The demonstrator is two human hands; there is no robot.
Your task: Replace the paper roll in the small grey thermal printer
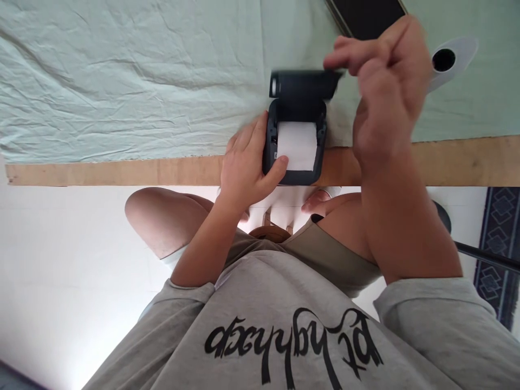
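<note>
A small dark portable printer rests at the table's front edge with its lid raised and tilted back. White paper lies in its bay, the end spread over the front. My left hand grips the printer's left side, the thumb reaching across onto the paper's edge. Blurred by motion, my right hand hovers at the lid's right corner. Its fingers stretch left and stand apart from the bent thumb; whether a fingertip touches the lid I cannot tell.
Behind my right hand lies a dark flat object, partly cut off by the frame. A white roll with a dark core is to the right. Pale green cloth covers the table up to a bare wooden edge.
</note>
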